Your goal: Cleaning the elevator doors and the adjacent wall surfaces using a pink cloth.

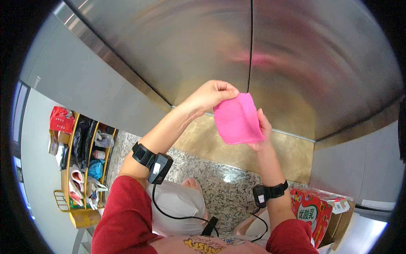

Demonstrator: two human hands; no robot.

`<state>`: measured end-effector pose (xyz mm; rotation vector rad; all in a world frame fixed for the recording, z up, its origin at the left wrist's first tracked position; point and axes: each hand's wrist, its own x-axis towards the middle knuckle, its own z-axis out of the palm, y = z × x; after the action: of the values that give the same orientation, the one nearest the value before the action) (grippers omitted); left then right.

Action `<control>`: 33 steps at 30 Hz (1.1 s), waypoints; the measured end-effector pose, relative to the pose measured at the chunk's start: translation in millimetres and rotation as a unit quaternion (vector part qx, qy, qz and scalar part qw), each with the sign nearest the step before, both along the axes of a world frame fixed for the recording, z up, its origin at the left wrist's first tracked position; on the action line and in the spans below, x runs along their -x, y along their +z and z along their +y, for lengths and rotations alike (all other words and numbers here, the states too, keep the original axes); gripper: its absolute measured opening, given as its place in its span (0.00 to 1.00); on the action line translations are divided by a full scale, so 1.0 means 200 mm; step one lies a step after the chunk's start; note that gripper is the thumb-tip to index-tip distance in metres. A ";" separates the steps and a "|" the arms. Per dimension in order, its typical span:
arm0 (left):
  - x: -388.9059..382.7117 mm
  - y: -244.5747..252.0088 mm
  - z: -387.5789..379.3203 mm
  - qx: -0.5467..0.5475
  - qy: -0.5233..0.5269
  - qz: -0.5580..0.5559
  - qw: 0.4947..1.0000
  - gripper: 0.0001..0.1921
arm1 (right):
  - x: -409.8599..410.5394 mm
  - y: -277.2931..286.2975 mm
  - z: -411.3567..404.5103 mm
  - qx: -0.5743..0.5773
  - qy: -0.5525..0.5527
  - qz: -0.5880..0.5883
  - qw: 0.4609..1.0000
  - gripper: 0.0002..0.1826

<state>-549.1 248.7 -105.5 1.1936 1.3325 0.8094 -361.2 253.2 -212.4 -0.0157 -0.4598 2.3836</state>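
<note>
A folded bright pink cloth [238,119] is held up between my two hands, in front of a pair of brushed-metal doors [203,47]. My left hand [215,92] pinches its upper left corner between thumb and fingers. The lower right side rests in my right hand [263,131], whose thumb shows at the edge while most of its fingers are hidden behind the cloth. A blurred pink reflection appears on the right door.
A yellow-framed rack [71,158] with bags, boxes and slippers stands at the left. On the right a red printed carton [312,212] sits by the wall, beside brown cardboard [341,222]. Speckled stone floor [222,187] lies below. Cabled black devices are strapped to both forearms.
</note>
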 end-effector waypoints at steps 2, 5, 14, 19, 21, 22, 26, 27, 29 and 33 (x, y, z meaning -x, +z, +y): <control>0.02 0.05 0.00 -0.009 0.002 0.002 1.000 0.11 | 0.00 0.06 0.01 -0.006 0.002 -0.022 1.000 0.30; 0.03 0.08 -0.02 -0.055 -0.008 -0.006 0.998 0.11 | 0.00 0.14 0.01 -0.023 -0.013 -0.061 0.998 0.25; -0.01 0.14 -0.05 -0.187 0.001 0.212 0.959 0.14 | 0.03 0.28 0.00 -0.253 -0.211 -0.330 0.885 0.24; -0.03 0.13 -0.02 -0.133 0.020 -0.236 0.963 0.10 | 0.00 0.30 0.04 -0.148 -0.244 -0.244 0.927 0.22; 0.07 0.10 0.01 -0.120 -0.007 -0.308 0.944 0.10 | -0.01 0.29 0.07 -0.070 -0.225 -0.162 0.958 0.22; 0.13 0.09 0.02 -0.107 -0.035 -0.383 0.917 0.11 | -0.03 0.29 0.09 0.007 -0.204 -0.082 0.975 0.22; 0.25 0.03 0.08 -0.038 -0.041 -0.437 0.898 0.18 | -0.15 0.32 0.11 -0.012 -0.174 0.014 0.985 0.24; 0.27 0.02 0.08 0.004 -0.056 -0.410 0.911 0.17 | -0.17 0.34 0.13 -0.021 -0.180 0.023 0.983 0.25; 0.20 0.00 0.05 0.005 0.008 -0.309 0.951 0.16 | -0.17 0.40 0.13 -0.050 -0.162 0.033 0.985 0.25; 0.13 -0.09 0.04 0.080 0.045 -0.047 0.995 0.21 | -0.06 0.56 0.04 -0.085 -0.226 -0.119 0.963 0.24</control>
<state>-575.2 256.3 -124.0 0.9650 1.3550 0.7970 -348.6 261.7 -100.3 -0.3013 -0.6918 1.8938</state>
